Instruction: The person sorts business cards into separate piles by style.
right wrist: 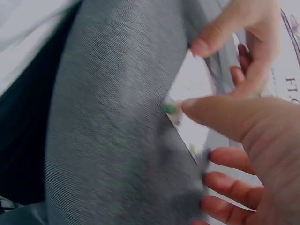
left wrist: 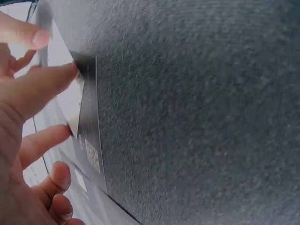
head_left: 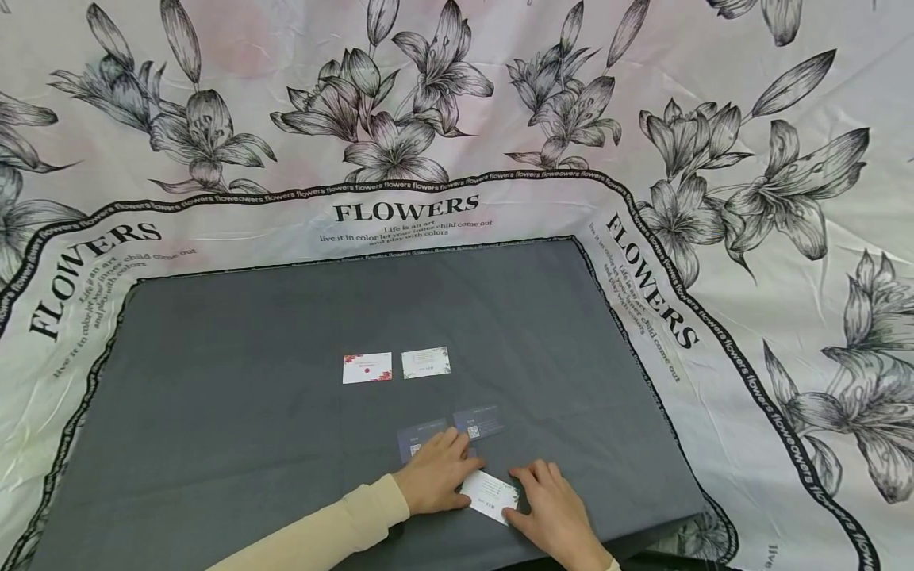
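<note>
A white card with green leaf print [head_left: 489, 497] lies tilted between both hands near the table's front edge. My left hand [head_left: 437, 472] holds its left end, thumb and forefinger at its edges. At its right end, my right hand [head_left: 557, 511] has the thumb on the card and the forefinger by the opposite edge. Dark blue cards with QR codes lie just beyond: one [head_left: 410, 436] is partly covered by my left hand, another [head_left: 485, 421] sits to its right. In the left wrist view, a dark card [left wrist: 91, 126] lies behind the white one.
Farther back on the grey cloth [head_left: 250, 381], a white card with red flowers [head_left: 367, 367] lies beside a white card with green leaves [head_left: 426, 362]. A flower-printed cloth border [head_left: 407, 218] surrounds the grey area. The table's front edge is close to my right hand.
</note>
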`<state>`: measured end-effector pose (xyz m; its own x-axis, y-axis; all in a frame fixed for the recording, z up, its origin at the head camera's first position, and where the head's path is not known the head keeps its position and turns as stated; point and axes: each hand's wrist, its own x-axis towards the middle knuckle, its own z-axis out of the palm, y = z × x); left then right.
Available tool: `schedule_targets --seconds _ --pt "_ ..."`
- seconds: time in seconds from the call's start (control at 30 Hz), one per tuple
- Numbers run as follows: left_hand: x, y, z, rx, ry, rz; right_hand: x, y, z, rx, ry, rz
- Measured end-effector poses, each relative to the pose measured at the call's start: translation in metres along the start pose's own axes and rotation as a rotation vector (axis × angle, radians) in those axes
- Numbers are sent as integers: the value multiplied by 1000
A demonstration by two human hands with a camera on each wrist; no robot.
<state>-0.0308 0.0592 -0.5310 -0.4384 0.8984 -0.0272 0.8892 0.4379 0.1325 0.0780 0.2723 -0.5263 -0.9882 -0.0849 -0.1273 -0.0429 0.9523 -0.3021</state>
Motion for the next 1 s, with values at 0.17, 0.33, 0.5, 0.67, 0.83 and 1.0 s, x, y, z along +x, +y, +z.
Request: schedule_targets --seconds 0.17,0.33,0.5,0.67,0.83,1.0 --pt "-1 3 3 4 28 12 -1 -3 6 -17 35 -10" --pt "-1 5 6 -6 13 13 -1 -7 7 -27 43 -13" --pt "1 7 6 29 9 8 3 -7 6 -7 20 -8" --pt "3 9 3 49 13 -7 8 -1 3 93 15 37" --pt "3 9 -3 -13 31 -15 13 7 0 297 -44 106" --pt "6 6 -3 -103 61 -43 19 16 -5 504 -131 125"
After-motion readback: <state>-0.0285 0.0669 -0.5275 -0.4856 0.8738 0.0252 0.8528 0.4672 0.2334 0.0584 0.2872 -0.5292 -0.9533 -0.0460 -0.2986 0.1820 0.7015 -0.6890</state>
